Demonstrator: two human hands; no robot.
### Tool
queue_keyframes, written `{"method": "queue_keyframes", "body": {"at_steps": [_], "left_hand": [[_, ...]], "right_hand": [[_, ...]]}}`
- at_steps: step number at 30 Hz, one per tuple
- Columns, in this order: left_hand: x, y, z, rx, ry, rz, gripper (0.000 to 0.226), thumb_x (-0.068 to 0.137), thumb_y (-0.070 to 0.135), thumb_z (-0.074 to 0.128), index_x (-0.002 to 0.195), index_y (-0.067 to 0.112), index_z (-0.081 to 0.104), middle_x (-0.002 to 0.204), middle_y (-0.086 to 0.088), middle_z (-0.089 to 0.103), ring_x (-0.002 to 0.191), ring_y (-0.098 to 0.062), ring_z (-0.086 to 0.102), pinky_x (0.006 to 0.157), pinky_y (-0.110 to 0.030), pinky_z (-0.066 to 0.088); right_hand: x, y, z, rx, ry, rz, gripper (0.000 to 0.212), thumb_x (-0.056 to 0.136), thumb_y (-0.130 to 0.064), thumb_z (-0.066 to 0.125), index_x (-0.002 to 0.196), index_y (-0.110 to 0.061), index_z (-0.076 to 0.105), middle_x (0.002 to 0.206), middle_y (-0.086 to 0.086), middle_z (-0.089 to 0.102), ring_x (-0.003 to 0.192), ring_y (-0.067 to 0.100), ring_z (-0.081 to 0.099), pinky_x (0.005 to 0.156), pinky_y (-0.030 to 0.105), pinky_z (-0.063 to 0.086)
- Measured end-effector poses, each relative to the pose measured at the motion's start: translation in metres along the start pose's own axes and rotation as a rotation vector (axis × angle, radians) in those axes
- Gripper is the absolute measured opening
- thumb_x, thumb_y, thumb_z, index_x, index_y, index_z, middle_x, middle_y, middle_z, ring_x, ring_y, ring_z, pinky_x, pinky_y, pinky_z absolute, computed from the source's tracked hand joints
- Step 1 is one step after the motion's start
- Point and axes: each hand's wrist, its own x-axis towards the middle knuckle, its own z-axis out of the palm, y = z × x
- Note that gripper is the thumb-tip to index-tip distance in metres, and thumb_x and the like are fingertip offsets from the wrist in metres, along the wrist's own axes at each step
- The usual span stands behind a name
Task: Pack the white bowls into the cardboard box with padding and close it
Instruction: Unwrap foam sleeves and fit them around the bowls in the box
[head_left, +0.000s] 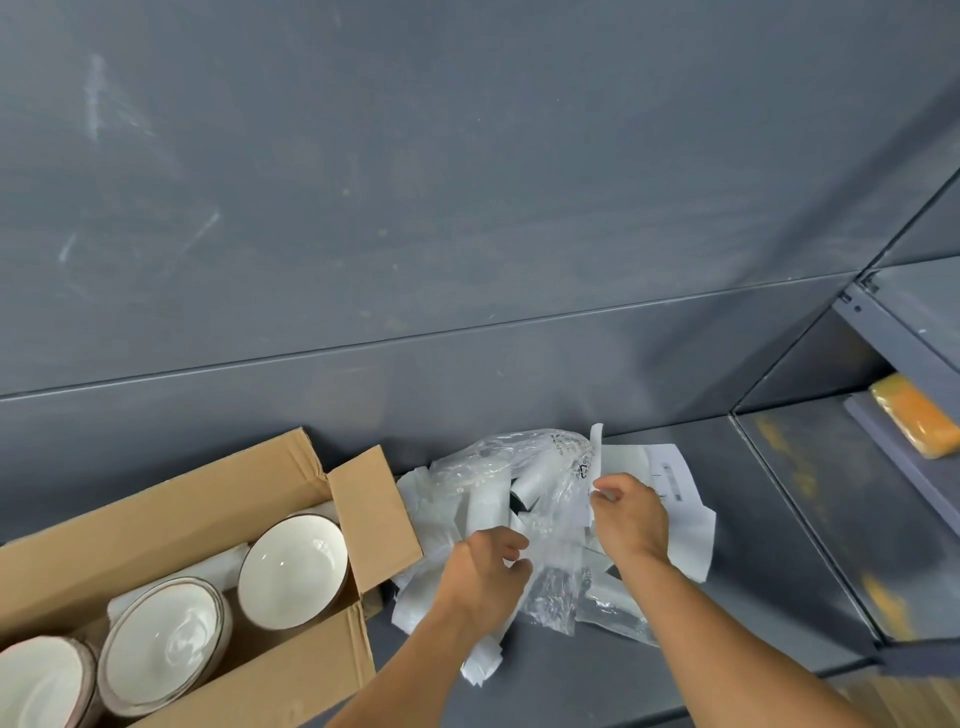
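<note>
Progress: three white bowls (293, 571) sit in cardboard box (291, 680), 8 o'clock. Flaps open, box not closed. Top padding judged still to go.
Padding pile (431, 519), 5 o'clock, touches box flap.
Left hand (485, 577) and right hand (628, 514) both clutch plastic bag (556, 571) on pile.
Count: bowls 3, box 1, bag 1.

Three white bowls (293, 569) sit inside the open cardboard box (171, 512). Just right of the box, both hands grip the heap of clear plastic and white padding (524, 499): left hand (485, 574) nearer the box, right hand (631, 517) farther.
</note>
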Motion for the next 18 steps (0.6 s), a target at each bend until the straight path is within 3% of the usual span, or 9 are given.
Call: {"method": "queue_keyframes", "body": {"at_steps": [2, 4, 7, 10, 12, 15, 18], "left_hand": [[-0.003, 0.002, 0.001, 0.009, -0.006, -0.002, 0.028, 0.091, 0.027, 0.058, 0.118, 0.028, 0.066, 0.109, 0.011, 0.066, 0.089, -0.005, 0.063, 0.070, -0.005, 0.041], [-0.005, 0.005, 0.003, 0.015, -0.010, -0.008, 0.028, 0.091, 0.027, 0.058, 0.118, 0.027, 0.066, 0.113, 0.009, 0.067, 0.091, -0.006, 0.064, 0.075, -0.009, 0.044], [-0.006, 0.010, 0.008, 0.026, -0.020, -0.013, 0.030, 0.091, 0.026, 0.057, 0.120, 0.027, 0.065, 0.117, 0.008, 0.067, 0.095, -0.006, 0.064, 0.071, -0.004, 0.041], [-0.005, 0.021, 0.015, 0.045, -0.024, -0.013, 0.038, 0.091, 0.025, 0.056, 0.128, 0.026, 0.060, 0.126, 0.008, 0.063, 0.103, -0.008, 0.064, 0.075, -0.007, 0.039], [-0.002, 0.030, 0.021, 0.045, -0.024, -0.014, 0.045, 0.091, 0.025, 0.056, 0.136, 0.025, 0.053, 0.133, 0.006, 0.060, 0.107, -0.008, 0.062, 0.082, -0.012, 0.042], [0.002, 0.046, 0.030, 0.012, 0.001, 0.003, 0.059, 0.089, 0.029, 0.062, 0.144, 0.024, 0.042, 0.136, 0.001, 0.057, 0.117, -0.010, 0.057, 0.086, -0.015, 0.042], [0.002, 0.062, 0.034, -0.025, 0.043, 0.021, 0.067, 0.089, 0.035, 0.066, 0.148, 0.025, 0.035, 0.136, 0.002, 0.056, 0.122, -0.013, 0.054, 0.084, -0.015, 0.038]], "right_hand": [[-0.001, 0.003, 0.002, -0.009, -0.072, -0.016, 0.022, 0.092, -0.018, 0.057, 0.108, -0.023, 0.071, 0.123, 0.006, 0.065, 0.101, 0.023, 0.062, 0.079, 0.026, 0.044], [-0.003, 0.006, 0.002, -0.058, -0.156, -0.024, 0.032, 0.095, -0.019, 0.054, 0.125, -0.019, 0.065, 0.134, 0.005, 0.060, 0.116, 0.023, 0.059, 0.089, 0.026, 0.045], [-0.004, 0.010, 0.001, -0.101, -0.225, 0.035, 0.039, 0.098, -0.018, 0.048, 0.137, -0.013, 0.054, 0.143, 0.005, 0.053, 0.128, 0.024, 0.051, 0.102, 0.029, 0.041], [-0.009, 0.010, -0.004, -0.061, -0.182, 0.030, 0.038, 0.096, -0.012, 0.046, 0.130, -0.013, 0.062, 0.134, 0.005, 0.061, 0.120, 0.025, 0.057, 0.100, 0.031, 0.046], [-0.015, 0.006, -0.012, 0.018, -0.134, 0.028, 0.036, 0.094, -0.009, 0.045, 0.122, -0.012, 0.068, 0.118, 0.008, 0.069, 0.107, 0.028, 0.063, 0.091, 0.039, 0.054], [-0.026, -0.002, -0.022, 0.199, -0.086, 0.031, 0.025, 0.090, -0.005, 0.047, 0.103, 0.002, 0.068, 0.109, 0.022, 0.066, 0.098, 0.039, 0.063, 0.084, 0.049, 0.055], [-0.037, -0.012, -0.026, 0.471, -0.137, 0.082, 0.025, 0.090, -0.006, 0.054, 0.089, -0.019, 0.075, 0.101, 0.002, 0.073, 0.084, 0.021, 0.070, 0.087, 0.038, 0.057]]}}
